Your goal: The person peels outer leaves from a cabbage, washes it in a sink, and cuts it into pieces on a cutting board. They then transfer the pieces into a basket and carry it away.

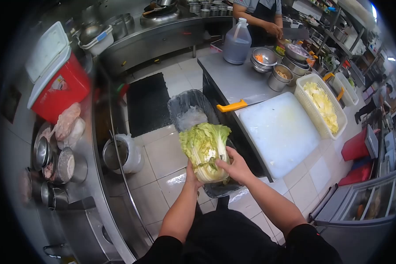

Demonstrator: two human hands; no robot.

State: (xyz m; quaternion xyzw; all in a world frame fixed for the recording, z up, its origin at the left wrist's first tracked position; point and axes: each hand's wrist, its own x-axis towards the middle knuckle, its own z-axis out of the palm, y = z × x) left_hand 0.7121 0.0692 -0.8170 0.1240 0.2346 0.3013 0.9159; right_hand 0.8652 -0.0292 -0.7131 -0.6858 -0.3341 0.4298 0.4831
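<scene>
A napa cabbage (pixel 205 147) with frilly green leaves and a pale base is held between my two hands, above a bin (pixel 175 105) lined with a dark plastic bag. My left hand (pixel 192 177) wraps the cabbage's lower left side, its fingers mostly hidden underneath. On the lower right side, my right hand (pixel 236 166) grips it with the thumb across the front leaves. To the right lies a white cutting board (pixel 279 127). A knife with a yellow handle (pixel 232 106) rests at the board's far left edge, its blade pointing right.
A perforated basket (pixel 341 127) of cut cabbage (pixel 322 103) stands right of the board. Beyond are metal bowls (pixel 263 61) and a large plastic jug (pixel 237 42). A co-worker (pixel 268 22) stands across the counter. On the left are a sink (pixel 81 229) and a red cooler (pixel 64 86).
</scene>
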